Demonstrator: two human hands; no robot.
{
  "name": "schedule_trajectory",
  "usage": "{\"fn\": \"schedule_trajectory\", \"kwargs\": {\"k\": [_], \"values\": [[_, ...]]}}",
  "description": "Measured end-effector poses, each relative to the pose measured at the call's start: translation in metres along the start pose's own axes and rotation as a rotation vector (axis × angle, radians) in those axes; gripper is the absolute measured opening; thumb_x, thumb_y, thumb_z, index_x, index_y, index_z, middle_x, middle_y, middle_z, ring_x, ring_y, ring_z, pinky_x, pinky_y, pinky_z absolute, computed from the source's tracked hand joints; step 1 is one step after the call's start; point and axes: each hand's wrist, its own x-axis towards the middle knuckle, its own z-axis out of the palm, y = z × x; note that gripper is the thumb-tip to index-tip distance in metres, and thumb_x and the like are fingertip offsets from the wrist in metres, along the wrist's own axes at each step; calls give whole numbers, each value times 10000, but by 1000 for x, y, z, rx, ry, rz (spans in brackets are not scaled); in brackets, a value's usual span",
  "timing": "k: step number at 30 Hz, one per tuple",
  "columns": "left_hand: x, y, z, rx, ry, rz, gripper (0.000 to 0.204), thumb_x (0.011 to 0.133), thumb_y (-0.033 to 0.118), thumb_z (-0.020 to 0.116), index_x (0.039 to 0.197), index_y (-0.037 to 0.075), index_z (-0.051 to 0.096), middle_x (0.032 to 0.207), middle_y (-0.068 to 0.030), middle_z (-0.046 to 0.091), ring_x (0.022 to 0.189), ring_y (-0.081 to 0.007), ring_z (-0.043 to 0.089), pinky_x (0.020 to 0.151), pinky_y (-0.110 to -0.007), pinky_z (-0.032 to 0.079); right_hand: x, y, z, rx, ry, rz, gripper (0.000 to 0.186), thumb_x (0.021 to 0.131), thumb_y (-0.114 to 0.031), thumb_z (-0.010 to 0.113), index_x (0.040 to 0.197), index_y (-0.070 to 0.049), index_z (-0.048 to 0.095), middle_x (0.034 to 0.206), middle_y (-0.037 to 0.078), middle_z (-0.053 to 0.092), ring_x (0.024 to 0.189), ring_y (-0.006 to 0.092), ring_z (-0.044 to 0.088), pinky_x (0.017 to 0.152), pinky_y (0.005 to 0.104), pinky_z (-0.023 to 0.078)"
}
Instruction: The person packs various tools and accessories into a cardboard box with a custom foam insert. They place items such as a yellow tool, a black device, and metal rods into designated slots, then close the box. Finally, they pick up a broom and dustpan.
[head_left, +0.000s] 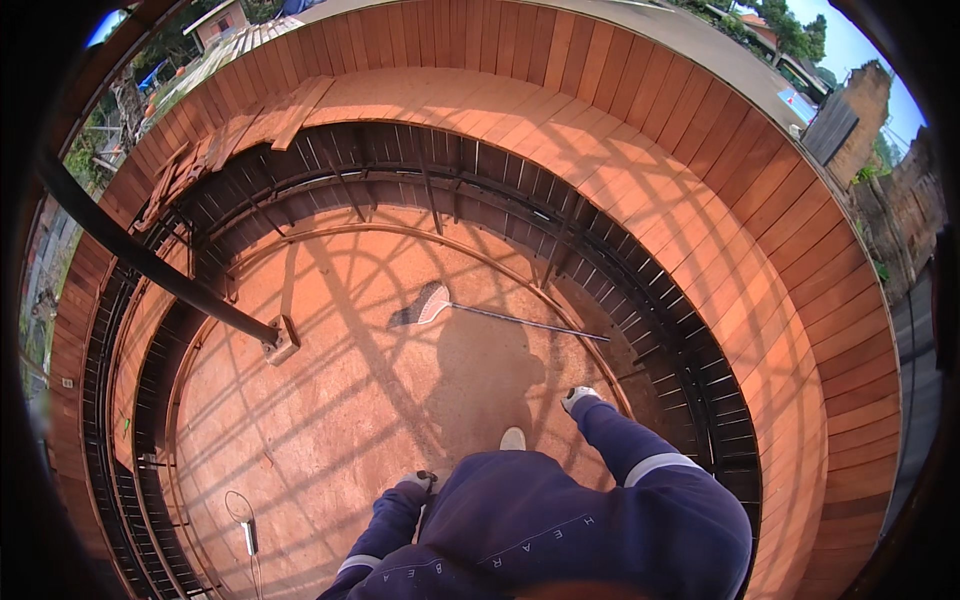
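Observation:
I stand on a round reddish floor [340,420] inside a curved wooden structure. My left hand [415,484], in a grey glove, hangs by my left side; something small and dark shows at its fingers, but what it is cannot be made out. My right hand [580,397], also gloved, is held out to the right with the fingers curled and nothing visible in it. Between them the toe of my light shoe [513,438] shows. A broom [430,303] with a long thin handle lies on the floor ahead, well beyond both hands.
A dark pole [150,262] slants down from the upper left to a foot plate [282,338] on the floor. Black metal ribs [560,235] ring the floor below orange wooden planks [700,230]. A small tool with a wire loop [243,515] lies at the lower left.

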Motion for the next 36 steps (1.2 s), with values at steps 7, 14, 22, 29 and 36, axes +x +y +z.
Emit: {"fn": "schedule_trajectory", "kwargs": {"k": [7, 14, 22, 29, 36], "values": [[106, 85, -16, 300, 163, 250, 458, 958, 443, 613, 1264, 113, 698, 1207, -223, 715, 1160, -385, 673, 942, -448, 532, 52, 41, -30, 208, -94, 259, 588, 886, -371, 677, 1390, -73, 620, 1354, 217, 656, 1267, 363, 626, 1054, 446, 514], [119, 190, -15, 291, -47, -1, 821, 838, 603, 706, 1519, 206, 476, 1589, -141, 431, 1448, -362, 416, 1183, -444, 377, 127, 9, 11, 270, 0, 266, 660, 890, -393, 692, 1456, -90, 538, 1331, 253, 653, 1236, 409, 630, 1060, 472, 507], [186, 238, 17, 395, -12, -149, 846, 827, 630, 708, 1558, 297, 441, 1700, -129, 216, 1572, -376, 140, 1257, -527, 199, 360, -4, 85, -224, -360, -77, 591, 898, -485, 668, 1358, -115, 629, 1413, 178, 609, 1348, 382, 544, 1106, 465, 474], [181, 234, 36, 108, 249, -185, 686, 837, 592, 721, 1430, 271, 598, 1608, -89, 397, 1541, -337, 238, 1256, -516, 211, 531, -31, 132, -303, 13, 53, 831, 864, -448, 753, 1574, -193, 403, 1633, 142, 374, 1521, 401, 304, 1227, 528, 310], [184, 243, 37, 97, 198, -134, 697, 851, 585, 706, 1454, 264, 571, 1617, -74, 381, 1545, -343, 226, 1260, -543, 188, 540, 20, 240, -188, -335, 204, 501, 936, -406, 635, 1323, -88, 653, 1334, 216, 666, 1236, 372, 647, 1053, 467, 510]]}}
